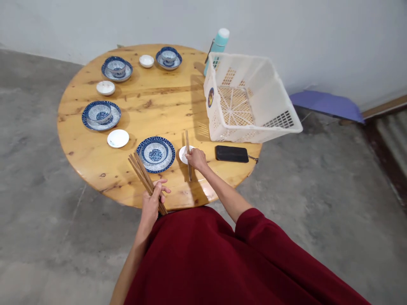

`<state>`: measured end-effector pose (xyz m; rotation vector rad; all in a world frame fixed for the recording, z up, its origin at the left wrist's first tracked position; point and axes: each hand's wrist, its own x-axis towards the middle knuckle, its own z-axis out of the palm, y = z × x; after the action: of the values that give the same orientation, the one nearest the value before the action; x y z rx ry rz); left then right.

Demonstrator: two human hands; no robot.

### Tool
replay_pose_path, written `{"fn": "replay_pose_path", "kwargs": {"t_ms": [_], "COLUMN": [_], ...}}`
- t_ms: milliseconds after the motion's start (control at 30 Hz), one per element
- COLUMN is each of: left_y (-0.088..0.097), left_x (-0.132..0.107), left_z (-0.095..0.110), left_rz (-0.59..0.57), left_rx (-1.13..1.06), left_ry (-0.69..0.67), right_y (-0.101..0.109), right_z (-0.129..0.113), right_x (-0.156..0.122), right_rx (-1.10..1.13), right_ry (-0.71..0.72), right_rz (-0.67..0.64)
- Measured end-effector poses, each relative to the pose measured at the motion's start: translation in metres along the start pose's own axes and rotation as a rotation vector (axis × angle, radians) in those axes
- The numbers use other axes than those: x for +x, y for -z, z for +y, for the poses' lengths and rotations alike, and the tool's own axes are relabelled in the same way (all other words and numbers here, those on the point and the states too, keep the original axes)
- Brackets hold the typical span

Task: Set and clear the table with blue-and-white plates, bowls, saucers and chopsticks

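My left hand point(154, 198) is closed around a bundle of wooden chopsticks point(142, 173) at the table's near edge. A pair of chopsticks point(187, 142) is pinched in my right hand point(196, 159), over a small white dish point(183, 156) that the hand partly covers. Whether the pair touches the dish I cannot tell. Left of that dish sits a blue-and-white bowl point(155, 153) on a matching plate point(171, 159). Another small white dish point(118, 138) lies further left.
The round wooden table point(159, 97) also bears more bowl-and-plate settings point(101, 115), white dishes point(106, 88), a white plastic basket point(254, 131), a turquoise bottle point(219, 42) and a black phone point(232, 153). A wall point(127, 21) stands behind; a purple object point(327, 104) is at right.
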<state>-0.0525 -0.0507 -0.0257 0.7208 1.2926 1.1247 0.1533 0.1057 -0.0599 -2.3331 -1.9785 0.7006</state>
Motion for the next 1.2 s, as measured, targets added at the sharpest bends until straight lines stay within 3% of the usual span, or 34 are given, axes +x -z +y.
{"fn": "replay_pose_path", "kwargs": {"t_ms": [367,467,567,633,700,800,967,1200], "left_y": [0.000,-0.001,-0.004,-0.006,-0.008,-0.008,-0.006,-0.001], "left_x": [0.002,0.003,0.004,0.006,0.008,0.008,0.005,0.004], "left_z": [-0.001,0.002,0.009,0.013,0.017,0.022,0.024,0.023], "left_rz": [-0.034,-0.037,-0.102,-0.183,-0.258,-0.325,-0.423,-0.517], "left_rx": [0.008,0.002,-0.031,-0.075,-0.109,-0.128,-0.134,-0.174], "left_ry": [-0.007,0.001,0.033,0.058,0.081,0.113,0.164,0.168], "right_y": [0.009,0.021,0.038,0.049,0.057,0.062,0.064,0.068], "right_z": [-0.002,-0.006,-0.020,-0.034,-0.050,-0.072,-0.090,-0.092], "right_x": [-0.003,-0.012,-0.031,-0.046,-0.063,-0.084,-0.097,-0.102], "right_rx": [-0.016,0.007,0.202,0.465,0.736,0.975,1.068,1.145], "right_ry": [0.013,0.017,0.109,0.247,0.389,0.517,0.602,0.593], "right_rz": [-0.002,0.070,0.138,0.047,-0.125,-0.300,-0.367,-0.411]}}
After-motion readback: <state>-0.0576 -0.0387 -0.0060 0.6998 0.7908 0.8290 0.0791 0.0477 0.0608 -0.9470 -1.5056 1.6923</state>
